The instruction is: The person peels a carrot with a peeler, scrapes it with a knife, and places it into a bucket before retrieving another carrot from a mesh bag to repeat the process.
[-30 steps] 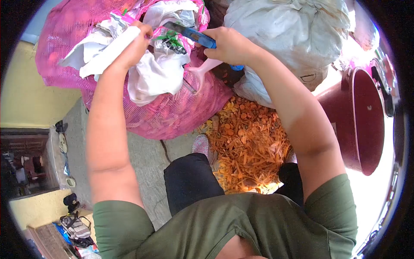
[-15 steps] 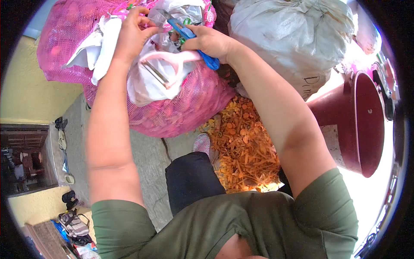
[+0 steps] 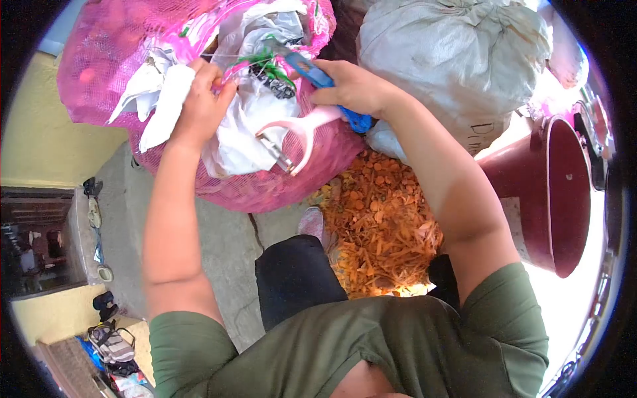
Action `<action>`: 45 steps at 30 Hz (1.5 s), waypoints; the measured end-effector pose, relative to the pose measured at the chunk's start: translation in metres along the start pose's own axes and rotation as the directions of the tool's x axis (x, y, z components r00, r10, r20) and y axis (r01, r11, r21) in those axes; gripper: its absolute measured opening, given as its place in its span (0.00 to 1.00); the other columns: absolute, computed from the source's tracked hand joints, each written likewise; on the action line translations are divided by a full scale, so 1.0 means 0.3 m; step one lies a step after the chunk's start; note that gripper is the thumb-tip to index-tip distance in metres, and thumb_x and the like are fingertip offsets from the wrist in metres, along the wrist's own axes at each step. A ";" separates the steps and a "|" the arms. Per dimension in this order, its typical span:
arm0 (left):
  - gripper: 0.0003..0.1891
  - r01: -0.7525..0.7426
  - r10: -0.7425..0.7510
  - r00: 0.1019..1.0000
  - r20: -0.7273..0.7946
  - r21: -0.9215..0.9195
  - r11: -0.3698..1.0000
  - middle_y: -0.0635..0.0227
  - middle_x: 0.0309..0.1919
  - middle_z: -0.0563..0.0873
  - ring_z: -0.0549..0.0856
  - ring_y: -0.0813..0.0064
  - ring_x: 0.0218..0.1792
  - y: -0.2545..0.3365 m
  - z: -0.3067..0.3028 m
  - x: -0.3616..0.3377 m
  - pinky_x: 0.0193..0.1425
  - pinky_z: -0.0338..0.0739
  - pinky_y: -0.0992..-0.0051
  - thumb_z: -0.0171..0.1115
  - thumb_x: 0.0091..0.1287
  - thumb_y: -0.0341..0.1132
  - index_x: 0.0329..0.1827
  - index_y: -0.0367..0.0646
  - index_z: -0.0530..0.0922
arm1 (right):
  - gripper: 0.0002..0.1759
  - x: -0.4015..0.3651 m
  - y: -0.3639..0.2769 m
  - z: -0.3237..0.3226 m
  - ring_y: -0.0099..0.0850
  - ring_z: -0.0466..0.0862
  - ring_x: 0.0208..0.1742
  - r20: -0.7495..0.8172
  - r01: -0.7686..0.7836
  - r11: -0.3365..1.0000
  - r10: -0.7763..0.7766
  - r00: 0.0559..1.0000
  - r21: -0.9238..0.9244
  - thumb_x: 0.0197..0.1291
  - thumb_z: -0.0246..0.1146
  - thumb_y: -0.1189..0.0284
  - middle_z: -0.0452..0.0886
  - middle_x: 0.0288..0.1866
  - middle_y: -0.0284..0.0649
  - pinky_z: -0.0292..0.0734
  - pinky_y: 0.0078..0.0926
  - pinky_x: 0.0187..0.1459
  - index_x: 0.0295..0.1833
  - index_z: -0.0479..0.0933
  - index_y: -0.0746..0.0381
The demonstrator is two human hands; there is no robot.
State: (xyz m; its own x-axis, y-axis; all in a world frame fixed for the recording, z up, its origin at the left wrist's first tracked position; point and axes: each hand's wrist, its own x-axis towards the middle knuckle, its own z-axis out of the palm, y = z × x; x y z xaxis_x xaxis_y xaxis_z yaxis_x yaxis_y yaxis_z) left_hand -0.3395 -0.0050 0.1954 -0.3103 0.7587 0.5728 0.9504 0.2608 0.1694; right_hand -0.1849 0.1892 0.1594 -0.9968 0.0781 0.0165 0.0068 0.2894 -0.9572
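My right hand is closed around a blue utility knife, its blade end pointing up and left. The same hand also grips a pink Y-shaped peeler, whose metal blade hangs below the fingers. Closed fingers of my left hand pinch pink netting at the top of a pink mesh sack; the exact grip is partly hidden. White plastic sheeting covers the sack's mouth, between my hands. Green and black strings lie tangled there, close to the knife tip.
A big whitish sack stands at the upper right, beside a dark red bucket. Orange peelings and slices cover the floor by my foot. At the far left are shoes and a striped backpack.
My right hand, with the knife and peeler, has moved right and slightly down. My left hand has come lower, and more of the strings and netting shows between the hands.
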 end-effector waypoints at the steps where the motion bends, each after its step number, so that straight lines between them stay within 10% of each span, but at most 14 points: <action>1: 0.12 0.006 -0.005 1.000 -0.023 0.045 0.999 0.62 0.24 0.70 0.71 0.64 0.27 0.023 -0.006 -0.016 0.29 0.65 0.68 0.64 0.50 0.31 0.22 0.37 0.68 | 0.23 -0.023 0.017 -0.025 0.20 0.72 0.34 -0.018 -0.057 0.997 0.056 0.998 -0.051 0.49 0.60 0.72 0.75 0.34 0.35 0.68 0.20 0.37 0.53 0.71 0.63; 8: 0.14 0.071 -0.061 0.992 -0.106 0.087 0.994 0.62 0.24 0.69 0.70 0.63 0.28 0.015 0.010 -0.103 0.30 0.64 0.66 0.66 0.49 0.34 0.23 0.38 0.67 | 0.20 -0.128 0.130 -0.110 0.21 0.73 0.34 -0.129 -0.244 0.938 0.218 0.968 -0.248 0.54 0.59 0.70 0.76 0.34 0.34 0.69 0.22 0.39 0.52 0.71 0.65; 15: 0.14 -0.145 0.143 0.984 -0.105 -0.011 0.989 0.61 0.25 0.70 0.71 0.63 0.28 0.014 0.050 0.008 0.33 0.65 0.67 0.68 0.46 0.31 0.26 0.36 0.69 | 0.20 -0.115 0.016 -0.071 0.48 0.79 0.37 -0.320 -0.202 0.737 -0.020 0.947 -0.645 0.51 0.61 0.59 0.79 0.31 0.50 0.74 0.38 0.37 0.42 0.70 0.64; 26: 0.18 -0.150 0.161 0.941 -0.298 0.059 0.987 0.61 0.23 0.71 0.71 0.61 0.28 0.039 0.093 0.015 0.34 0.64 0.64 0.71 0.45 0.40 0.21 0.38 0.70 | 0.19 0.200 -0.322 0.024 0.36 0.83 0.35 -0.137 -0.067 0.261 -0.260 0.956 -0.963 0.47 0.60 0.69 0.82 0.33 0.42 0.77 0.33 0.34 0.48 0.72 0.61; 29: 0.21 0.389 -0.379 0.903 0.203 -0.008 0.921 0.54 0.39 0.75 0.73 0.56 0.44 0.079 0.036 -0.004 0.51 0.67 0.64 0.66 0.52 0.41 0.43 0.37 0.73 | 0.17 0.199 -0.307 0.043 0.35 0.83 0.37 -0.149 -0.098 0.265 -0.178 0.973 -0.959 0.50 0.58 0.70 0.82 0.32 0.42 0.78 0.33 0.35 0.47 0.70 0.61; 35: 0.28 0.305 -0.370 0.887 0.277 0.252 0.919 0.51 0.47 0.75 0.73 0.56 0.50 0.095 -0.013 -0.013 0.55 0.65 0.63 0.63 0.54 0.51 0.47 0.36 0.70 | 0.14 0.095 -0.288 0.045 0.36 0.83 0.38 -0.041 -0.033 0.120 -0.064 0.997 -0.992 0.49 0.59 0.72 0.81 0.34 0.44 0.78 0.32 0.35 0.43 0.70 0.64; 38: 0.28 0.345 -0.345 0.939 0.000 0.003 0.939 0.50 0.48 0.75 0.72 0.53 0.51 0.058 0.081 -0.076 0.56 0.65 0.63 0.61 0.56 0.51 0.50 0.37 0.70 | 0.14 0.040 -0.407 0.048 0.35 0.83 0.37 -0.057 -0.032 0.165 -0.146 0.988 -0.986 0.48 0.60 0.73 0.81 0.32 0.44 0.78 0.31 0.34 0.43 0.71 0.63; 42: 0.29 0.432 -0.447 0.867 0.221 0.112 0.895 0.49 0.52 0.73 0.70 0.52 0.54 0.091 0.036 -0.030 0.58 0.63 0.63 0.58 0.58 0.52 0.55 0.39 0.68 | 0.12 0.109 -0.458 0.037 0.34 0.83 0.36 -0.066 -0.040 0.074 -0.401 0.914 -0.996 0.48 0.59 0.70 0.82 0.33 0.40 0.77 0.31 0.34 0.40 0.76 0.60; 43: 0.29 0.396 -0.419 0.879 0.227 0.141 0.907 0.49 0.53 0.72 0.70 0.52 0.55 0.088 0.032 -0.027 0.58 0.63 0.63 0.58 0.58 0.52 0.55 0.39 0.68 | 0.13 0.182 -0.447 0.051 0.33 0.83 0.36 -0.065 -0.058 0.053 -0.144 0.987 -0.997 0.48 0.58 0.70 0.82 0.34 0.40 0.77 0.32 0.34 0.42 0.75 0.61; 45: 0.29 0.346 -0.387 0.887 0.254 0.190 0.919 0.49 0.53 0.71 0.70 0.53 0.55 0.091 0.021 -0.019 0.58 0.63 0.63 0.58 0.58 0.52 0.54 0.39 0.69 | 0.13 0.193 -0.372 0.054 0.33 0.83 0.35 -0.102 -0.061 0.146 -0.294 0.950 -0.987 0.48 0.58 0.70 0.82 0.34 0.40 0.77 0.33 0.34 0.41 0.76 0.60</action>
State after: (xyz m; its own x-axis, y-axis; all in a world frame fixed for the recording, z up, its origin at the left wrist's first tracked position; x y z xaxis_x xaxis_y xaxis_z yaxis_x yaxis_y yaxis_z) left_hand -0.3119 0.0016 0.1918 -0.6479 0.7234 0.2385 0.7617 0.6158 0.2016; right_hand -0.2445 0.1460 0.2627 -0.9412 0.0869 0.3264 0.1405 0.9795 0.1445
